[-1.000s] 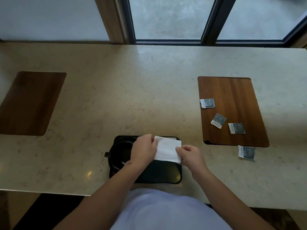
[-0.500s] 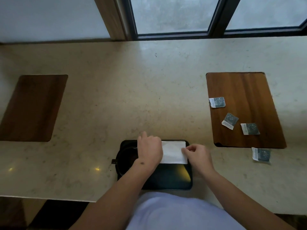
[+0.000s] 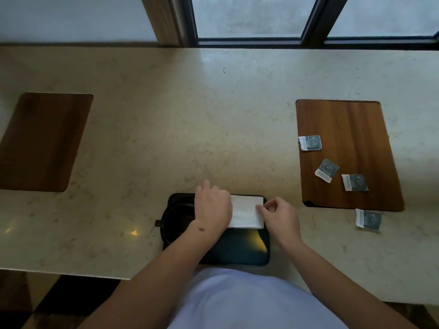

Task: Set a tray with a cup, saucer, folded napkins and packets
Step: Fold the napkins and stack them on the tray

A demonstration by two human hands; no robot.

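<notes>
Two hands work one white folded napkin (image 3: pixel 247 213): right hand (image 3: pixel 278 217) fingers (image 3: pixel 262 208) pinch its right edge; left hand (image 3: pixel 212 205) lies flat, palm down, fingers straight, on its left part. The soft paper rectangle lies at the far end of a glossy dark tray (image 3: pixel 237 252). A dark cup (image 3: pixel 177 219) is half hidden under the left wrist. Four grey packets (image 3: pixel 326 170) lie right, three on a wooden mat (image 3: pixel 356 129), one on the pale stone table (image 3: pixel 166 127).
</notes>
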